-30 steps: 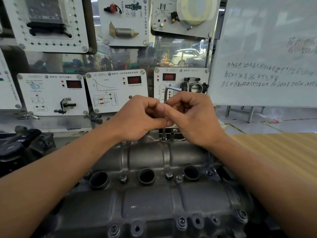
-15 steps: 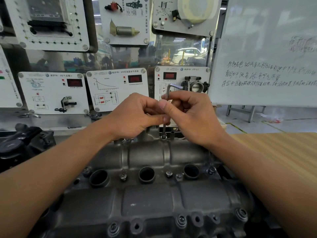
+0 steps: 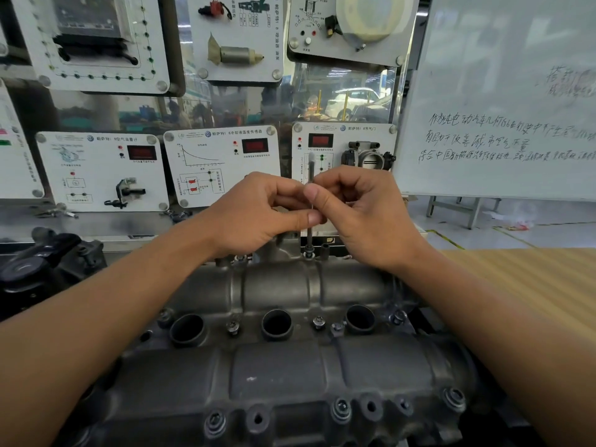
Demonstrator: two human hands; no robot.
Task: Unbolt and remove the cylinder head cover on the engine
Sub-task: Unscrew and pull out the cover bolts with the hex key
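The grey cast cylinder head cover (image 3: 277, 375) fills the lower middle of the view, with three round plug wells and several bolts along its edges. A thin metal hex key (image 3: 310, 235) stands upright with its tip in a bolt (image 3: 309, 253) on the cover's far edge. My left hand (image 3: 258, 211) and my right hand (image 3: 364, 214) meet above that bolt, fingers of both pinched around the key's shaft. The key's upper end (image 3: 311, 166) sticks out above my fingers, its short arm pointing towards or away from the camera.
Training display panels (image 3: 222, 166) with sensors stand on the wall behind the engine. A whiteboard (image 3: 503, 98) leans at the right. A wooden tabletop (image 3: 522, 275) lies right of the cover, and dark engine parts (image 3: 42, 269) sit at the left.
The hex key has turned: its short arm pointed right before and now faces along the line of sight. Both hands stayed pinched on the shaft above the far bolt.
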